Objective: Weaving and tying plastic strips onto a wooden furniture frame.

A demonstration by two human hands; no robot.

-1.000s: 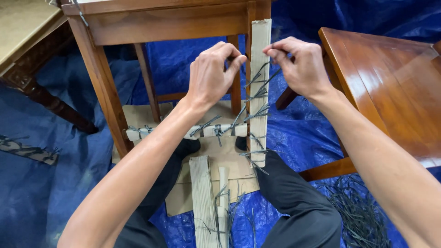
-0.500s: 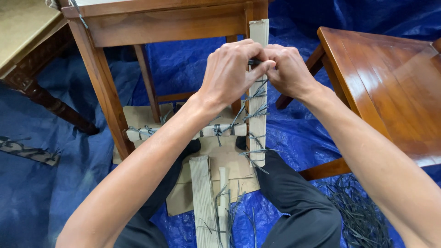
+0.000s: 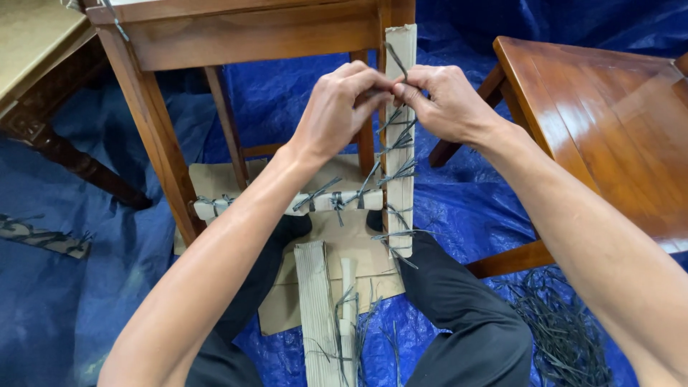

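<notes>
— Both hands sit much as they did half a second ago, pressed together at the cardboard-wrapped table leg [image 3: 400, 143]; a second back they were apart, one on each side of it.

— And what are they gripping?

— The left hand [image 3: 337, 107] and right hand [image 3: 448, 100] are each pinched shut on the dark plastic strap [image 3: 393, 59], right between the two sets of fingertips, at the front face of the leg.

— Where's the rest of the wrapping?

— Below the grip, more tied straps run down the cardboard strip, and a cardboard-wrapped crossbar [image 3: 287, 204] sits lower and to the left.

— What could go wrong?

— I'd judge the thin strap could slip from the fingertips or snap if pulled hard, and a loose knot would let the cardboard slide down the leg.
</notes>
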